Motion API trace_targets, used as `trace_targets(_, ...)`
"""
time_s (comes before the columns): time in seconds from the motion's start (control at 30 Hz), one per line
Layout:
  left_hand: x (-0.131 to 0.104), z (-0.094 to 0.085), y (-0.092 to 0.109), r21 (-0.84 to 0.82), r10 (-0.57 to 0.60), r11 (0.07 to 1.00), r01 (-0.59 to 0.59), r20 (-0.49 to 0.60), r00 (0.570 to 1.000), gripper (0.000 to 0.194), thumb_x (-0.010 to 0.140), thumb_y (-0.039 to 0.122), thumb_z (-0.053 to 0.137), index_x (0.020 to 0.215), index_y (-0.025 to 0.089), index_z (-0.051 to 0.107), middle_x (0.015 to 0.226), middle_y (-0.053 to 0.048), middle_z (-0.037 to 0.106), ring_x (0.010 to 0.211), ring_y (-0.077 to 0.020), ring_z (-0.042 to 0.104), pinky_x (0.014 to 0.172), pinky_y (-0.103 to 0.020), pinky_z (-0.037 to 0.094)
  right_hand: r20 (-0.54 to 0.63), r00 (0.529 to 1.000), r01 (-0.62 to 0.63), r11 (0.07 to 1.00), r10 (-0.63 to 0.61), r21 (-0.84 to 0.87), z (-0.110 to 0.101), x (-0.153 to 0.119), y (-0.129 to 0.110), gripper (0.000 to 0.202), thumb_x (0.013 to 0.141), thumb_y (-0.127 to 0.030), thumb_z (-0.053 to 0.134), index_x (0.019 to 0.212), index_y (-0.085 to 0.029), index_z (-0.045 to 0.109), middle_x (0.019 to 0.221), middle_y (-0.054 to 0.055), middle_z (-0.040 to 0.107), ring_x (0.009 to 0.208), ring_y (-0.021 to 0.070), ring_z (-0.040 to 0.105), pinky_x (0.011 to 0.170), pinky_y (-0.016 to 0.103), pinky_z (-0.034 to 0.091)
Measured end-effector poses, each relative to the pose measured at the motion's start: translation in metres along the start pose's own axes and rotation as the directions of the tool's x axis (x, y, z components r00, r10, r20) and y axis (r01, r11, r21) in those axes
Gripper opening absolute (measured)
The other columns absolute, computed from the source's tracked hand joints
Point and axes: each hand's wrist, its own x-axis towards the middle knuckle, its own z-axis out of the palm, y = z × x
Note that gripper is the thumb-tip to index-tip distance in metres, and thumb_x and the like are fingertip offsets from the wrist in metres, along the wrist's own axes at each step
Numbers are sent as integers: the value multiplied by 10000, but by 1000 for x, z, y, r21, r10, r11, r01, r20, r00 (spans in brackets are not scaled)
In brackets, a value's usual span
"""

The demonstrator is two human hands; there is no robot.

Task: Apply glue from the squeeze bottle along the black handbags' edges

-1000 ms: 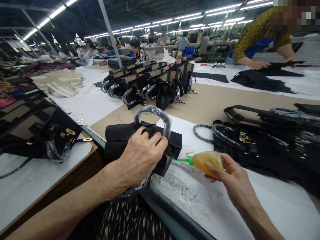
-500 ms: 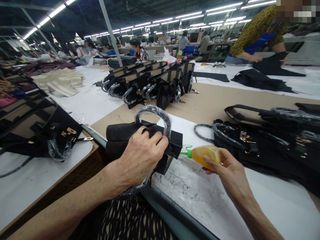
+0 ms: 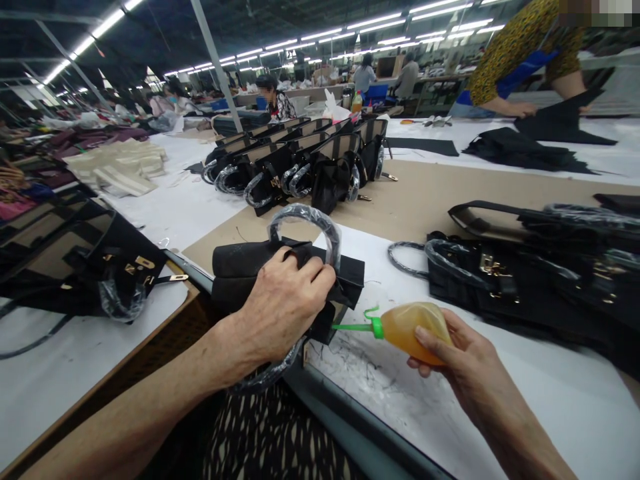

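Observation:
My left hand (image 3: 287,303) grips the top of a black handbag (image 3: 235,270) at the table's front edge. The bag's plastic-wrapped handle (image 3: 310,217) arches up behind my fingers, and a second wrapped handle hangs below. My right hand (image 3: 457,343) holds a squeeze bottle (image 3: 413,330) of amber liquid on its side. Its green nozzle (image 3: 355,327) points left, with the tip at the bag's open right end. Whether the tip touches the bag, I cannot tell.
Several black bags (image 3: 300,157) stand in rows behind. More bags (image 3: 500,267) lie at the right, others (image 3: 85,260) sit at the left. At the back right, a person's hand (image 3: 517,109) holds black material beside a dark pile (image 3: 525,152).
The bottle in my right hand has moved down and slightly toward me, and its nozzle now shows in full. My left hand keeps its hold on the bag. The other person's black piece has shifted.

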Motion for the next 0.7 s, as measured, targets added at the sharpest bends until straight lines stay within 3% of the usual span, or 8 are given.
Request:
trace_targets(0.23, 0, 0, 1, 10, -2, 1000, 2, 6, 1000, 203, 793, 144, 542, 990, 150, 593, 916, -58, 647, 674, -212, 529, 686, -366, 383, 18, 1000, -7, 998, 8, -55, 1, -17, -8, 477, 699, -510, 757, 981, -167, 583, 767, 27, 602, 551, 140, 520, 509, 252, 447)
trace_targets(0.7, 0, -2, 2, -33, -19, 999, 19, 7, 1000, 144, 818, 135, 514, 939, 156, 589, 876, -44, 644, 679, -222, 548, 688, -368, 400, -81, 993, -76, 989, 87, 129, 8, -14, 0, 507, 670, -455, 794, 1032, -143, 624, 790, 48, 629, 541, 118, 509, 471, 201, 414)
